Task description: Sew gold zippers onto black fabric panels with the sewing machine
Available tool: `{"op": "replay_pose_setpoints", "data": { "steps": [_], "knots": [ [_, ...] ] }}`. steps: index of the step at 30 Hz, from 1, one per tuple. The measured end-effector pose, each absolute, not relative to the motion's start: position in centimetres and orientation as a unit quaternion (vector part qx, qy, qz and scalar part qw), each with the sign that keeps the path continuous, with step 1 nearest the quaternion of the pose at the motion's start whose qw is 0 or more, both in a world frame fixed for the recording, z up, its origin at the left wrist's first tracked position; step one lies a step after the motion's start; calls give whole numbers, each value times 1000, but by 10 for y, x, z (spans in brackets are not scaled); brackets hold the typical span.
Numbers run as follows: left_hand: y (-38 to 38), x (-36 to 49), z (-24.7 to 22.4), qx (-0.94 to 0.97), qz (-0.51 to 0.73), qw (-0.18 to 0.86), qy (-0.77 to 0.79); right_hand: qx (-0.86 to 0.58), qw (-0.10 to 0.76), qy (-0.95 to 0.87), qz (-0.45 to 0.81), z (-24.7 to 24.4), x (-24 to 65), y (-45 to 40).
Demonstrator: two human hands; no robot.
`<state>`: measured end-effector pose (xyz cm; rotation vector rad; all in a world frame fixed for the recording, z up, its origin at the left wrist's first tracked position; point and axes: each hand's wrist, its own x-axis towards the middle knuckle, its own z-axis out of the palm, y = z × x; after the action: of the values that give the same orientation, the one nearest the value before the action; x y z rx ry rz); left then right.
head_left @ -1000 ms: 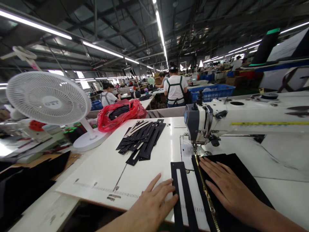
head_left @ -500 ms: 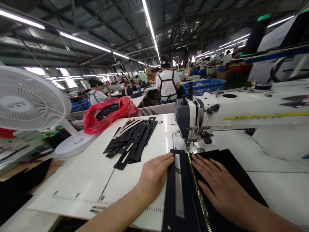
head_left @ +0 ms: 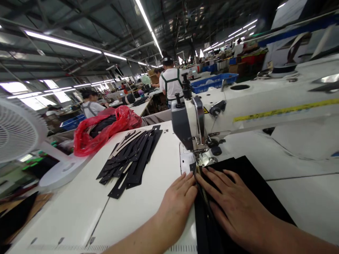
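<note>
Black fabric (head_left: 254, 187) lies on the white sewing table under and around my right hand (head_left: 233, 201). That hand is flat, fingers stretched towards the needle area, pressing beside a gold zipper (head_left: 204, 197). My left hand (head_left: 178, 201) rests at the left edge of a dark strip (head_left: 202, 225), its fingertips on the strip close to the right fingertips; its fingers lie together, and what they grip is unclear. Just beyond the fingertips is the presser foot (head_left: 198, 158) of the sewing machine (head_left: 185, 123), with the zipper's far end at it.
A pile of black slotted strips (head_left: 132, 155) lies left on the table. Behind it sits a red plastic bag (head_left: 106, 128). A white fan (head_left: 18, 130) stands at far left. Beyond are a blue crate (head_left: 214, 82) and a person (head_left: 171, 83) in a white shirt.
The view has turned and tilted. The slotted strip, which lay flat left of the zipper, is now folded or tilted so its pale slot is hidden. My left hand is closer to my right.
</note>
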<state>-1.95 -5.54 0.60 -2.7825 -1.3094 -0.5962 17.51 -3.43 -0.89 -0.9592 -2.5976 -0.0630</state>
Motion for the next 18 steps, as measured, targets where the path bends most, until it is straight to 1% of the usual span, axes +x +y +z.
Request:
{"op": "replay_pose_setpoints", "data": {
  "steps": [3, 11, 18],
  "knots": [
    [-55, -21, 3, -886, -207, 11, -414, -351, 187, -918, 13, -8, 174, -37],
    [-51, -29, -9, -894, -204, 81, -391, -377, 210, -893, 127, -7, 173, -39],
    [-49, -30, -10, -897, -198, 97, -383, -382, 208, -886, 163, -4, 173, -41]
  ]
}}
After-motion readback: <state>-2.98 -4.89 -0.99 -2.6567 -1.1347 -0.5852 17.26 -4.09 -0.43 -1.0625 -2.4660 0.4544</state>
